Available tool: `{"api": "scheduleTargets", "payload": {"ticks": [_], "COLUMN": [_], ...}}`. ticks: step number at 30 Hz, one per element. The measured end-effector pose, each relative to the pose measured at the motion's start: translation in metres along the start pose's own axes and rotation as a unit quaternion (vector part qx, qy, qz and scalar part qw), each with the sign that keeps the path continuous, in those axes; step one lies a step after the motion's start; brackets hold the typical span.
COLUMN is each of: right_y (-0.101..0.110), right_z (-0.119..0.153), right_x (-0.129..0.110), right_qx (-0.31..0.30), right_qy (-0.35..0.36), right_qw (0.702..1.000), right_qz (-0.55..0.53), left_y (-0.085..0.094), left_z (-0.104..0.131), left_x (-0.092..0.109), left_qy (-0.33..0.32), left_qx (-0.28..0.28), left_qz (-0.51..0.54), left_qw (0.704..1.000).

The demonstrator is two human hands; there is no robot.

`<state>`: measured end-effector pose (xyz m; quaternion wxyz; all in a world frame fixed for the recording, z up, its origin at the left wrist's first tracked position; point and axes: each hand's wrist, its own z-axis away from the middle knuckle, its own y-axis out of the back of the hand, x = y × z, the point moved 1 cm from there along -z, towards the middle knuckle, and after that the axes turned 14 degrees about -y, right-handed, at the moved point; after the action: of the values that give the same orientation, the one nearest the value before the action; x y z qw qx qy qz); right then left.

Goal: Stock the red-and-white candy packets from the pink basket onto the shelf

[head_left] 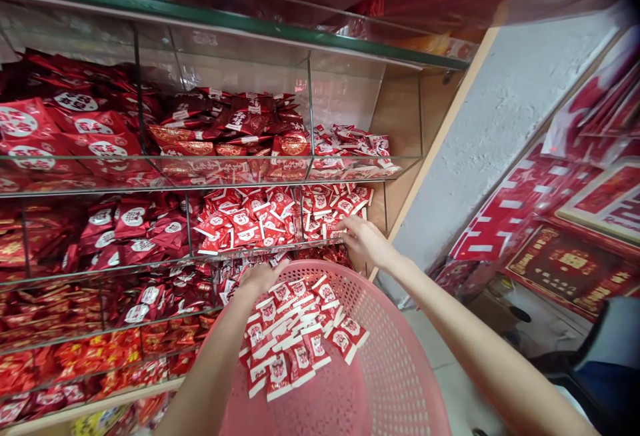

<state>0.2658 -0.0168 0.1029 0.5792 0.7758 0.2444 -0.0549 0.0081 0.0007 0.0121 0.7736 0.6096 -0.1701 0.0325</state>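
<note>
A round pink plastic basket (400, 356) with a perforated wall is tilted in front of the shelves. Small red-and-white wrapped candies (300, 356) lie inside it. My left hand (263, 277) is closed on the basket's far-left rim, its fingers partly hidden. My right hand (367, 241) reaches over the far rim into a glass compartment. Its fingers are curled in a pinch at a wrapped candy (332, 230), among similar red-and-white packets (316, 203). To the left, another compartment holds more red-and-white packets (245, 219).
Glass-fronted shelves hold red and dark-red packets (133, 216) in several rows. A green-edged glass shelf (250, 29) runs overhead. At right are a white wall (465, 149), red printed packages (505, 209) and a blue-and-black object (605, 369) that I cannot identify.
</note>
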Motion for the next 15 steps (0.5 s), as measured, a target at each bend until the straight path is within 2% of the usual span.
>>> {"api": "scheduleTargets", "payload": {"ticks": [2,4,6,8,12,15], "right_y": [0.000,-0.005,-0.012,-0.017,-0.021,-0.014], "right_z": [-0.026,-0.046,-0.058,-0.064,-0.063,-0.057], "right_x": [0.005,0.010,0.014,0.017,0.023,0.023], "right_qx": [-0.012,-0.063,-0.116,-0.141,-0.125,-0.099], "right_qy": [0.016,0.004,-0.017,-0.026,-0.024,-0.024], "right_qw": [0.999,0.995,0.986,0.981,0.983,0.990], "right_qz": [0.035,0.082,0.118,0.132,0.129,0.101], "left_y": [0.000,0.001,0.002,0.003,0.002,0.002], "left_z": [0.001,0.003,0.004,0.004,0.002,0.001], "left_x": [0.000,0.000,0.000,0.001,0.000,0.000], "left_qy": [-0.003,-0.006,-0.006,-0.004,0.003,0.005], "left_qx": [-0.008,-0.012,-0.011,-0.012,-0.016,-0.017], "left_qz": [0.019,0.030,0.035,0.038,0.028,0.024], "left_qw": [1.000,0.999,0.999,0.999,0.999,1.000]}}
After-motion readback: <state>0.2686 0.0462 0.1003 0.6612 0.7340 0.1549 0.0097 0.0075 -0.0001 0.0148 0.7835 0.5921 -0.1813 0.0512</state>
